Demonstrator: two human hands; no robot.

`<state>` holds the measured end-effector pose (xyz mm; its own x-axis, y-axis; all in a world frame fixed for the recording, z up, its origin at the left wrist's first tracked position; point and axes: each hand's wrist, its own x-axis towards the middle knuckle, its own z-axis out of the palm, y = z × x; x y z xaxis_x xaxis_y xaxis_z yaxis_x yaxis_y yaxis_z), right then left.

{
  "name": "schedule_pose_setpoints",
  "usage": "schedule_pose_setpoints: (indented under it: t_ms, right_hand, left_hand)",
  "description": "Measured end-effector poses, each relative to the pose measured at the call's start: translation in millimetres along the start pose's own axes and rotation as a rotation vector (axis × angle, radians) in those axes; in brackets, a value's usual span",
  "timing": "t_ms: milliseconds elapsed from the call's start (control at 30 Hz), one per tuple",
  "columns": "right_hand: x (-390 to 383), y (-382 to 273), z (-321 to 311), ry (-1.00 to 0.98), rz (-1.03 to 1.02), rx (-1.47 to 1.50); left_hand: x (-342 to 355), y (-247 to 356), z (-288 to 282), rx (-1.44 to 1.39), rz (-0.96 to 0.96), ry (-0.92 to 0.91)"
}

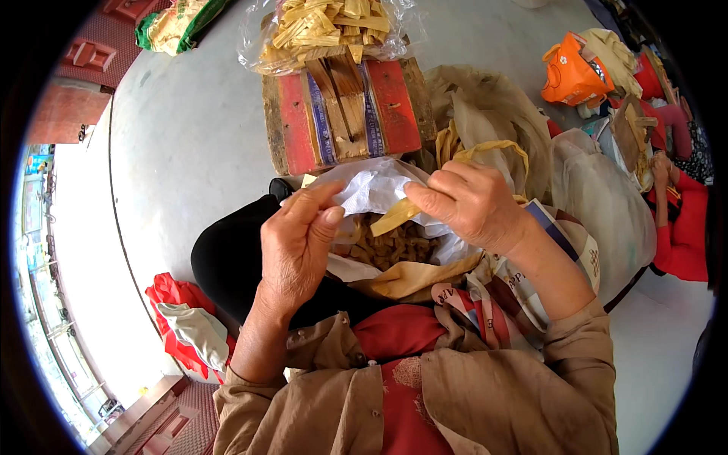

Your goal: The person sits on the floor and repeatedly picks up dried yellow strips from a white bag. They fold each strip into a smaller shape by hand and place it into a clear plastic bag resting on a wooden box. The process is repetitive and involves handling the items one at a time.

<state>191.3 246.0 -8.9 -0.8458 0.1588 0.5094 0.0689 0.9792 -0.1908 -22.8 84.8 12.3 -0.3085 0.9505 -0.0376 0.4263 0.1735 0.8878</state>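
My right hand point(470, 205) pinches a flat, pale yellow strip point(396, 218) between thumb and fingers. One end of the strip points down and left, and a longer yellow length point(500, 145) loops behind the hand. Opposite it, my left hand point(296, 246) is raised with thumb and forefinger apart, and nothing shows between them. Below both hands, an open white plastic bag point(371, 186) rests at my lap with many small brown pieces point(398, 246) inside. Just beyond the hands stands a red-painted wooden block point(390, 106) with a slotted wooden piece point(337, 87) on top.
A clear bag of yellow folded pieces point(330, 26) sits behind the block. Large translucent bags point(599, 201) stand on the right, near a person in red point(686, 227) and an orange bag point(572, 72). Red and white cloth-like bags point(189, 326) lie on the left floor.
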Motion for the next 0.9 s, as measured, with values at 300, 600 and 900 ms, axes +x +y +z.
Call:
schedule_pose_setpoints:
  t_ms: [300,600,900]
  right_hand:
    - [11,-22,-8,0.165,-0.014,0.176]
    - [-1,-75,-20,-0.434,0.842,1.684]
    - [-8,-76,-16,-0.474,0.964,1.625]
  left_hand:
    - [-50,30,-8,-1.233,-0.359,-0.314]
    - [-43,31,-14,-0.565,0.26,-0.329]
    - [-59,35,20,0.644,0.739,-0.171]
